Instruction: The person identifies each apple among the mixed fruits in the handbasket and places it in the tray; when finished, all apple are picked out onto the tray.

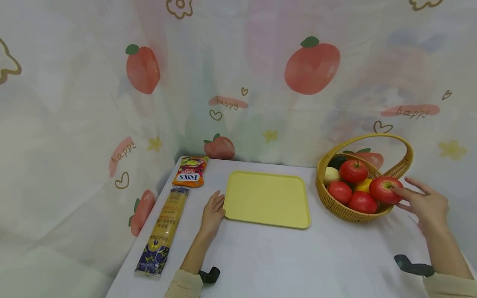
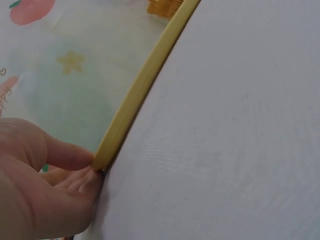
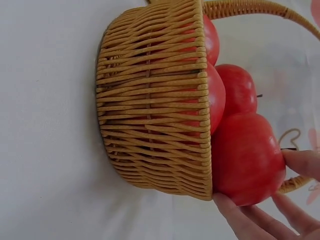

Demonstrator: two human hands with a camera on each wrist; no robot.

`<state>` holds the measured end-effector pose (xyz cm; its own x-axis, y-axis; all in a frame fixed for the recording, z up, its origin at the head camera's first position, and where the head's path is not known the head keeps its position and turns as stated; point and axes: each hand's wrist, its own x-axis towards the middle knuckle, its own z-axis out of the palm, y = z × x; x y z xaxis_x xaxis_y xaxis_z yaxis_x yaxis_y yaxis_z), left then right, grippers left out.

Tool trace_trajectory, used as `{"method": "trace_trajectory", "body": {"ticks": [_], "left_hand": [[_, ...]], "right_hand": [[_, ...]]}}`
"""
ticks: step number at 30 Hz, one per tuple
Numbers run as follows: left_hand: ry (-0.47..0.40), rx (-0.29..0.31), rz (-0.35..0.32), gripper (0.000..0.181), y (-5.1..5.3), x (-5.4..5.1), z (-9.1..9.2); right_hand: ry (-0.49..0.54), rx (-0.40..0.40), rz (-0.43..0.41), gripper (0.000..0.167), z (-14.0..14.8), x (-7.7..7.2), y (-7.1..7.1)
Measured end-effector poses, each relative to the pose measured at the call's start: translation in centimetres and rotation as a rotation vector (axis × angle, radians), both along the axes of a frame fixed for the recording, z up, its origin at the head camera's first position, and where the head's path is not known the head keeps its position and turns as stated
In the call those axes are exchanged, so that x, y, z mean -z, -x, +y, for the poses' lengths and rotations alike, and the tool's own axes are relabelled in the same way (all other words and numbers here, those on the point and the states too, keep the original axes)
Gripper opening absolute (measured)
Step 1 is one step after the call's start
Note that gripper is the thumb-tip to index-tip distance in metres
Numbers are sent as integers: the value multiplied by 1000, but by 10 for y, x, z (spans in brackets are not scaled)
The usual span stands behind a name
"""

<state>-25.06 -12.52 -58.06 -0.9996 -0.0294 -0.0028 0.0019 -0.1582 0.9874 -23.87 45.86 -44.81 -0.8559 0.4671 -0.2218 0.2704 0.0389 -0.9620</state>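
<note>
My right hand [image 1: 428, 203] grips a big red apple [image 1: 385, 190] at the right side of the wicker basket [image 1: 348, 214]. In the right wrist view, the fingers [image 3: 250, 222] and thumb lie around this apple [image 3: 247, 160], which sits at the basket rim against other red apples. Also in the basket are a yellow fruit [image 1: 362, 186], a pale round one [image 1: 331, 176] and a dark one [image 1: 337, 162]. My left hand [image 1: 213, 213] touches the left edge of the yellow tray [image 1: 266, 198] near its front corner, thumb tip at the corner; the tray lies flat.
An orange FOX'S fruits sweet bag [image 1: 191, 171] lies at the table's back left. Before it is a long yellow and blue packet [image 1: 162, 231], left of my left forearm. The basket's arched handle [image 1: 367, 138] rises over the fruit. Printed cloth hangs behind and to the left.
</note>
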Motion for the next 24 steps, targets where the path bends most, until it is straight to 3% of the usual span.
{"method": "trace_trajectory", "body": {"ticks": [7,13,17,24], "left_hand": [[2,-50,-10,77,4,3,4],[-21,-59,-17,75,5,4,4],[6,-73,-20,69,5,6,3],[38,-84,-37,65,5,4,3]], "right_hand": [[4,78,-6,90,-4,0,-2],[82,126,29,86,-7,0,-4],[127,135,48,87,-12,-4,-4],[99,111,57,83,-26,-18,-4]]}}
